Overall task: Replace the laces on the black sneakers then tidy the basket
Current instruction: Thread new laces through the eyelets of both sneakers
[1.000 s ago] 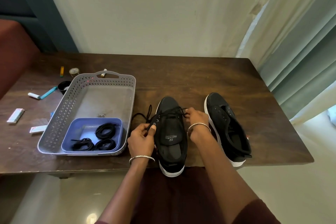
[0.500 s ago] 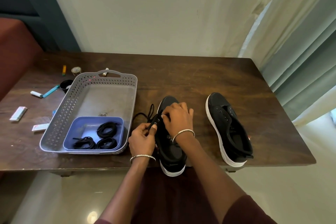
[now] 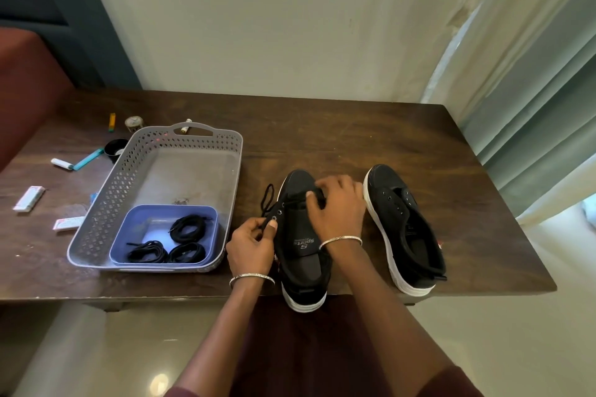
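Beside the basket (image 3: pixel 96 229), the sneaker (image 3: pixel 303 267) points toe toward the wall (image 3: pixel 290 26).

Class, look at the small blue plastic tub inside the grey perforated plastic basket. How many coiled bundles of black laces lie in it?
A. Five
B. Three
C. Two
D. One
B: three coiled bundles of black laces lie in the small blue plastic tub, which sits at the near end of the grey perforated plastic basket.
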{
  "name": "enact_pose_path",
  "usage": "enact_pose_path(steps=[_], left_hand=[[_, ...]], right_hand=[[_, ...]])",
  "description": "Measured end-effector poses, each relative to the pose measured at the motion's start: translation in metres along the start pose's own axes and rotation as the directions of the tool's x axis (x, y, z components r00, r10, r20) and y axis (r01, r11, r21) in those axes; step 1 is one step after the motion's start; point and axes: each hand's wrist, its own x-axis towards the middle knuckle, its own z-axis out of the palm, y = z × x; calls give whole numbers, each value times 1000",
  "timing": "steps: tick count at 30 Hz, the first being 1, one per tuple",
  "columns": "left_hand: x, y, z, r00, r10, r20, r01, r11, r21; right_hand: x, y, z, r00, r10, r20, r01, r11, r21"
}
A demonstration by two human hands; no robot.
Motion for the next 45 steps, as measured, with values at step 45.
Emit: enact_pose_path(steps=[45], left_hand=[[-1, -3, -3, 999, 5, 54, -3, 999, -48]], right_hand=[[16, 40, 20, 539, 629, 560, -766, 89, 637]])
